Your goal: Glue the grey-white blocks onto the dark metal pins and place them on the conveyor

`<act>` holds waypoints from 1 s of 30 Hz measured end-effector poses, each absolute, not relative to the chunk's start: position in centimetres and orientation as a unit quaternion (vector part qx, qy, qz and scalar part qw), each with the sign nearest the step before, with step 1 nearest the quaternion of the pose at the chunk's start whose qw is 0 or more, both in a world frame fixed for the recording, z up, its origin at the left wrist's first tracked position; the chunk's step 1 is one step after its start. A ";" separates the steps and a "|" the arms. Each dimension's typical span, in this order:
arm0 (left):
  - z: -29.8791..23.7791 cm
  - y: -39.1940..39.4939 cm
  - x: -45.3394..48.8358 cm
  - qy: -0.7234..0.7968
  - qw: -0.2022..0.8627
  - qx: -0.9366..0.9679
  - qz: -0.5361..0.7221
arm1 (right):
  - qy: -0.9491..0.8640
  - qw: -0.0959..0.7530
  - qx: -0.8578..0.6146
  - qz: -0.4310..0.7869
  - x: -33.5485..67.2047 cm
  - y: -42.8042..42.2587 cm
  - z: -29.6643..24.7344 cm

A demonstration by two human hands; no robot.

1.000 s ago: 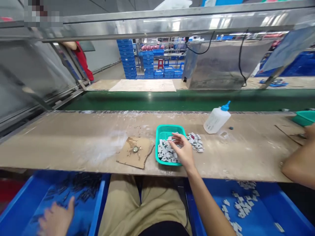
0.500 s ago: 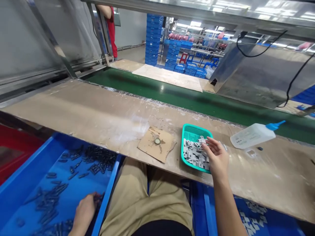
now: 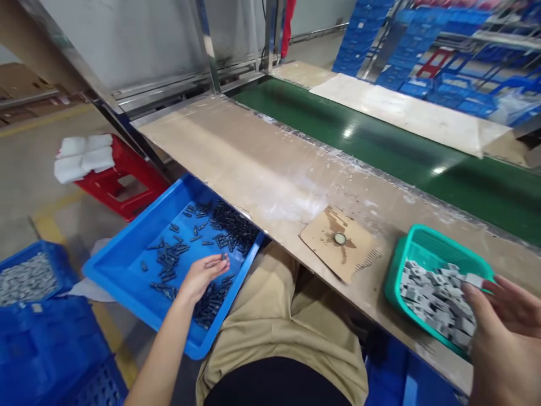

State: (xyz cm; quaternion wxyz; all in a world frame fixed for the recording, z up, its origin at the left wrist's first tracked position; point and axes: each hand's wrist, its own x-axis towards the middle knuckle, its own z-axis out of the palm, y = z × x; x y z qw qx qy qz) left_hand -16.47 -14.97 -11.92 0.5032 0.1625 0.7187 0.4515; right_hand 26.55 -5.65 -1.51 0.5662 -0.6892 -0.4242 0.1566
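Note:
My left hand (image 3: 203,276) is above the blue bin (image 3: 127,262), its fingertips pinched on a small black plastic part. Many similar black parts (image 3: 169,259) lie in that bin. My right hand (image 3: 511,316) is at the right side of the green basket (image 3: 397,270), thumb and fingers closed on a small grey plastic piece (image 3: 472,280). Below it, the basket holds many grey blocky pieces (image 3: 439,299). Between the hands, a cardboard square (image 3: 321,248) with brown wet stains carries a small round cap (image 3: 340,239).
A green conveyor belt (image 3: 321,118) runs behind the brown worktop (image 3: 253,163). At left stand a red stool (image 3: 127,186) with white packets (image 3: 84,158) on it and a blue crate (image 3: 25,276) of grey pieces. Metal posts rise at the back.
The view has swung left. My left hand has risen from the bin's near side with a black part. My right hand now has a grey piece at its fingertips.

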 end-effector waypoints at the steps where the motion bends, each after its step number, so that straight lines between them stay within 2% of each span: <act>1: -10.9 -14.7 -15.6 0.681 0.525 0.140 0.491 | -0.429 0.567 -0.686 0.155 25.9 -5.7 -1.0; 4: -8.1 -13.6 -12.0 0.572 0.591 0.088 0.562 | -0.448 0.583 -0.662 0.144 23.1 -6.2 0.3; 8: -5.2 -11.9 -6.8 0.439 0.699 0.049 0.562 | -0.573 0.591 -0.539 0.177 18.7 -7.2 1.5; 11: -3.8 -10.7 -3.9 0.358 0.764 0.041 0.535 | -0.692 0.548 -0.394 0.258 16.2 -7.2 1.7; 14: -2.8 -9.8 -2.2 0.308 0.804 0.041 0.506 | -0.761 0.485 -0.324 0.282 15.2 -6.6 1.7; 22: -2.1 -9.0 -1.2 0.275 0.832 0.042 0.480 | -0.820 0.409 -0.294 0.270 15.5 -5.7 1.6; 30: -1.2 -8.9 -1.2 0.294 0.802 0.093 0.512 | -0.824 0.385 -0.314 0.271 15.7 -5.4 2.0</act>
